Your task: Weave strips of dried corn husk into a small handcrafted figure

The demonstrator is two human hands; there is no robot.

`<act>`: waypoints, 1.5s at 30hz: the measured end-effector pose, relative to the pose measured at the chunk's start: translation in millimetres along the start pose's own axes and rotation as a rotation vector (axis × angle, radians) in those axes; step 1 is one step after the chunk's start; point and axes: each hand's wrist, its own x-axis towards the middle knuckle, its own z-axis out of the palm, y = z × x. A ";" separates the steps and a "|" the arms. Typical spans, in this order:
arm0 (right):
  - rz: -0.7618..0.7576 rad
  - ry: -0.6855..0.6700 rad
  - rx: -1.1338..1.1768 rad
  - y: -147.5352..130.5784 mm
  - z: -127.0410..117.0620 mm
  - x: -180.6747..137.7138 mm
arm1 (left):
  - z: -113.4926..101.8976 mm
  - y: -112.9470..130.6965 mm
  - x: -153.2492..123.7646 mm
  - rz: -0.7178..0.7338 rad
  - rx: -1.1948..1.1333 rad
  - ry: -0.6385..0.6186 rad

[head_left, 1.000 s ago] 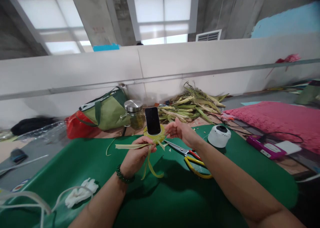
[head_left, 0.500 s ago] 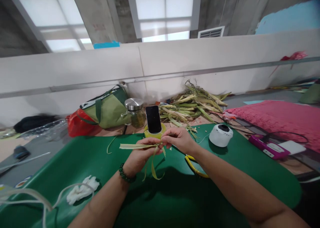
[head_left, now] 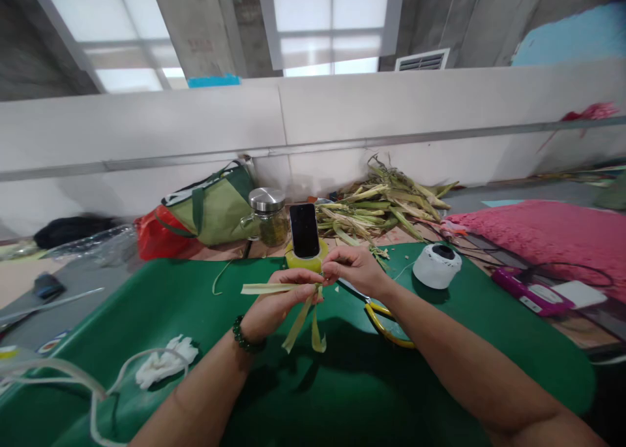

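My left hand (head_left: pixel 288 298), with a dark green bead bracelet (head_left: pixel 244 337) at its wrist, pinches pale green plant strips (head_left: pixel 264 289). One flat end sticks out to the left and two ends (head_left: pixel 317 333) hang below the fingers. Right beside it, my right hand (head_left: pixel 353 271) is closed, thumb and fingertips together at the strips' upper end; what lies between those fingertips is too small to make out. Yellow-handled scissors (head_left: pixel 391 329) lie on the green mat (head_left: pixel 205 323) under my right forearm.
A phone (head_left: pixel 304 230) leans on a yellow-green stand behind my hands. Leaf strips (head_left: pixel 386 205) are heaped by the wall. A lidded glass jar (head_left: pixel 268 218), a green bag (head_left: pixel 220 205), a white spool (head_left: pixel 437 267), crumpled tissue (head_left: pixel 166 363) and a white cable (head_left: pixel 92 395) surround the work.
The hanging strip ends have swung and now look straighter and broader. Both hands stay close together at the strips. The whole view has shifted slightly.
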 end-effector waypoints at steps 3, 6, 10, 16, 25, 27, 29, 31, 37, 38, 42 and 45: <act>0.005 -0.002 0.086 4.7 0.7 2.6 | 2.5 0.3 0.1 0.045 0.097 0.009; 0.010 0.005 0.101 8.5 1.4 3.7 | 5.7 0.2 1.3 0.023 0.077 0.075; 0.004 -0.012 0.076 10.4 1.5 2.3 | 8.2 1.4 2.6 -0.052 -0.013 0.190; -0.030 0.018 0.014 7.5 1.3 -1.3 | 10.5 3.1 1.8 -0.082 -0.005 0.287; 0.176 -0.119 0.088 19.7 0.1 3.0 | 9.2 2.3 3.0 -0.190 -0.171 0.122; 0.199 -0.167 0.058 24.1 -1.2 6.1 | 8.9 1.3 4.5 -0.199 -0.150 0.079; 0.126 -0.109 -0.057 24.4 -3.8 8.6 | 8.1 -0.9 6.9 -0.184 -0.083 0.079; -0.024 0.091 -0.249 20.4 -6.7 9.0 | 6.2 -3.7 10.0 -0.153 -0.038 0.130; -0.022 -0.131 -0.428 9.9 0.2 0.7 | -1.3 -9.9 17.5 -0.089 -0.050 0.282; 0.015 -0.180 -0.408 10.5 1.8 0.1 | -2.2 -9.6 17.4 -0.092 -0.050 0.275; 0.175 -0.299 -0.287 11.5 -5.4 3.2 | -4.8 -4.3 13.9 -0.162 0.008 0.193; 0.151 -0.265 -0.335 7.1 -15.4 6.0 | -4.7 -1.1 11.1 -0.186 0.093 0.122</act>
